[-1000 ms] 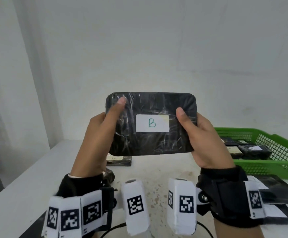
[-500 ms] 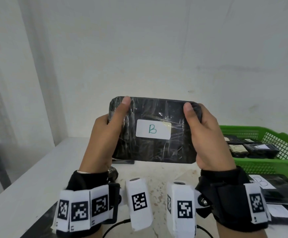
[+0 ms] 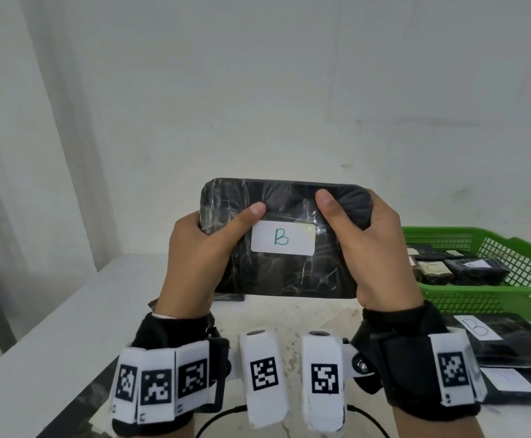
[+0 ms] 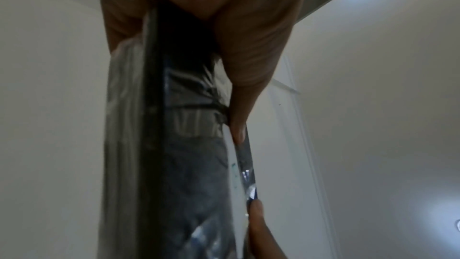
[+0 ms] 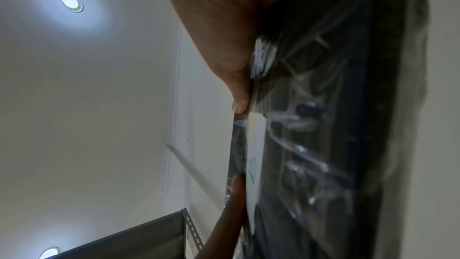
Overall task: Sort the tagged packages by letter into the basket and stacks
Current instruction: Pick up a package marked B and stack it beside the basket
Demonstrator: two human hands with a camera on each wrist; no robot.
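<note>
A flat black plastic-wrapped package (image 3: 289, 273) with a white tag (image 3: 283, 239) marked B is held upright above the white table (image 3: 52, 336). My left hand (image 3: 201, 257) grips its left end, thumb across the front. My right hand (image 3: 374, 248) grips the right end, thumb on the front near the top. The left wrist view shows the package (image 4: 189, 164) edge-on with my left thumb on it. In the right wrist view the package (image 5: 311, 145) and its tag (image 5: 254, 164) appear edge-on. The fingers behind the package are hidden.
A green mesh basket (image 3: 491, 298) at the right holds several dark tagged packages. In front of it lies a black package with a B tag (image 3: 507, 339), and another tagged package (image 3: 517, 384) nearer me. A dark package (image 3: 229, 298) lies behind the held one.
Both hands have lowered the B package slightly toward the table and shifted their thumbs inward across its front. The view has turned a little, showing more of the stacks at the right.
</note>
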